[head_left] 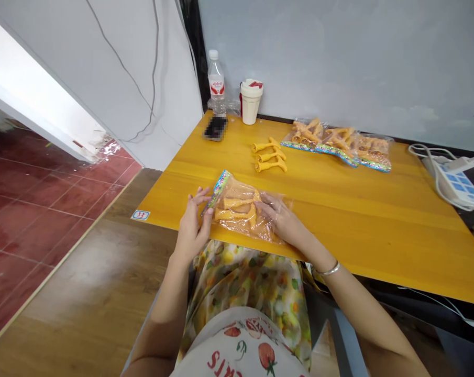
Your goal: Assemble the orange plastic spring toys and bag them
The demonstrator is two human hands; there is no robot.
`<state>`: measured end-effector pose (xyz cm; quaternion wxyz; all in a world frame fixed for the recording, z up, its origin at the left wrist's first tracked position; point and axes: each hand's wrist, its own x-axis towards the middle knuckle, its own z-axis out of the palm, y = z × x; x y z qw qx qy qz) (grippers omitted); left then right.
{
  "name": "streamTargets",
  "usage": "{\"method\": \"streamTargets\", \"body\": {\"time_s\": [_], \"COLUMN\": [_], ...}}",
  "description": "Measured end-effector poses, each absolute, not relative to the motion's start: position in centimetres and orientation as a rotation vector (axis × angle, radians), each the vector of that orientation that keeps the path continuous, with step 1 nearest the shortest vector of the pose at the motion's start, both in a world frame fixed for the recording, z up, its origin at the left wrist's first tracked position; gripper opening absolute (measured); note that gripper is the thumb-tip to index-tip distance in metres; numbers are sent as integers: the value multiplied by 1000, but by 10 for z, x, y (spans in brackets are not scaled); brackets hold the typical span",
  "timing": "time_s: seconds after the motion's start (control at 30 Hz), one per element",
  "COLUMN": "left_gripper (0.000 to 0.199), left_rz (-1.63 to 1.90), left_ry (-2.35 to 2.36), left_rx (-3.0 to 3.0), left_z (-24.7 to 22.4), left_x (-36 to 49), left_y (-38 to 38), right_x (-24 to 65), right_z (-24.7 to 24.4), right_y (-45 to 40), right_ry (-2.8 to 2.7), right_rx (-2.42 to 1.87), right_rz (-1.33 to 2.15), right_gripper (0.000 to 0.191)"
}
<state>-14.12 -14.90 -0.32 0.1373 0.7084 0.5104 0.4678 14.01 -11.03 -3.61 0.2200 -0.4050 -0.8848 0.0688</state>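
Note:
A clear plastic bag (237,189) with a blue patterned header strip lies at the table's near edge. Inside it are two yellow hammer-shaped pieces (234,215), side by side, their heads toward the right. My left hand (195,222) is at the header end, fingers apart, thumb and fingertips by the strip. Stretched over the bag's right part, my right hand (282,215) has its fingertips at the head of the upper piece. Whether those fingers are inside the plastic or on top of it, I cannot tell. Beyond the bag, three loose yellow pieces (270,157) lie in a row.
Several filled bags (337,144) overlap along the table's back edge. A water bottle (216,86), a lidded cup (251,102) and a blurred phone (215,128) stand or lie at the back left. On the right is a power strip (460,183) with white cables.

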Motion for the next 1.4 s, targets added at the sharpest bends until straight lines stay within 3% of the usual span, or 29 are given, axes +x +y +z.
{"method": "streamTargets", "body": {"time_s": [0.23, 0.43, 0.67, 0.77, 0.9, 1.2, 1.4], "left_gripper": [23, 23, 21, 17, 17, 20, 19], "left_rz": [1340, 1338, 1277, 1169, 1272, 1253, 1291], "left_ry": [1471, 1444, 1470, 1443, 1341, 1279, 1301], "left_rx": [2057, 2058, 2217, 2386, 2364, 2346, 2289], "left_z": [-3, -5, -2, 4, 8, 0, 1], "left_x": [-140, -140, -139, -135, -134, -133, -132], "left_y": [-148, -148, -139, -137, -148, -155, -155], "right_x": [142, 144, 192, 211, 218, 182, 182], "right_z": [-36, -30, 19, 31, 19, -24, -13], "right_y": [-109, -109, -104, -90, -51, 37, 16], "right_ry": [-2459, -2423, -2453, -2327, -2153, -2264, -2408], "right_rx": [-1129, -1086, -1210, -1404, -1483, -1424, -1572], "right_rz": [237, 240, 540, 452, 286, 105, -144], "right_gripper": [55, 47, 33, 29, 30, 54, 34]}}
